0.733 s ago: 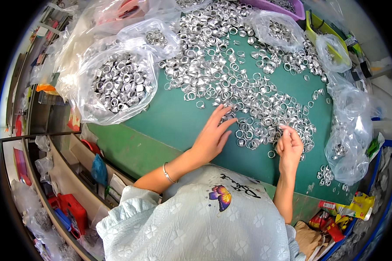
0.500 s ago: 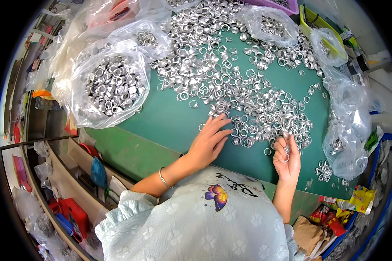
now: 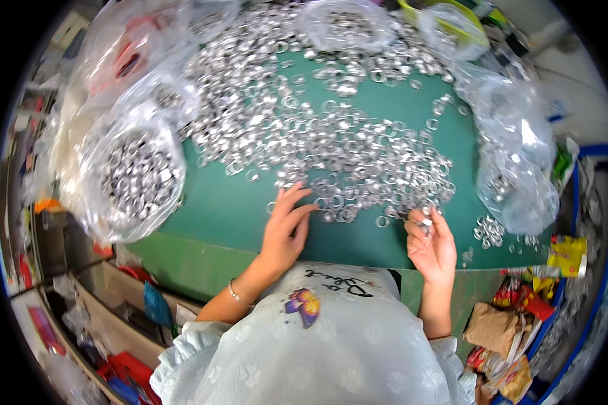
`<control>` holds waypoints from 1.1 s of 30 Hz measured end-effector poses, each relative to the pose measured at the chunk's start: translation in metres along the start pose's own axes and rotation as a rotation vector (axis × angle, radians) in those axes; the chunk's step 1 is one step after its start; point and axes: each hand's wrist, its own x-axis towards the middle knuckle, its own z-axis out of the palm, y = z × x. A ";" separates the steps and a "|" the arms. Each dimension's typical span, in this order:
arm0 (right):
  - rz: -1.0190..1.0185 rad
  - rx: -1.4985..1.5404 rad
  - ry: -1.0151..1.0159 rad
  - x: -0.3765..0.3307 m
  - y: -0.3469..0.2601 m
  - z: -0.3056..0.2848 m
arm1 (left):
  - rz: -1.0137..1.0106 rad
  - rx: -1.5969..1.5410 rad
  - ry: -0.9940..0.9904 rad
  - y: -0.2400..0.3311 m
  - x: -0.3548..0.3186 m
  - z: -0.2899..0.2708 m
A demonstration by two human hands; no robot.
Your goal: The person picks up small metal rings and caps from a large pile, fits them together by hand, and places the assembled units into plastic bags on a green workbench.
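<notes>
A wide spread of silver metal rings (image 3: 358, 152) covers much of the green tabletop (image 3: 230, 209). At its near left edge my left hand (image 3: 282, 233) rests with fingers apart, the fingertips touching or just over the nearest rings; it holds nothing that I can see. My right hand (image 3: 431, 250) is raised at the near right edge of the spread, palm turned up. Its thumb and fingers pinch a silver ring (image 3: 425, 223); whether more rings lie in the curled fingers I cannot tell.
A clear plastic bag (image 3: 175, 196) full of chunky rings stands at the left. More clear bags (image 3: 513, 182) line the right side, beside a small ring cluster (image 3: 488, 231). A lime-green basket (image 3: 463, 23) is at the far right. Open drawers (image 3: 115, 297) flank me on the left.
The whole view has turned, shifting the scene left and the bags lower at left. My left hand stays by the pile's edge. My right hand keeps its pinch, tilted slightly differently.
</notes>
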 end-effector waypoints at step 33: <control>-1.041 -2.028 0.578 -0.016 -0.024 0.014 | -0.007 0.053 0.030 0.003 -0.031 0.005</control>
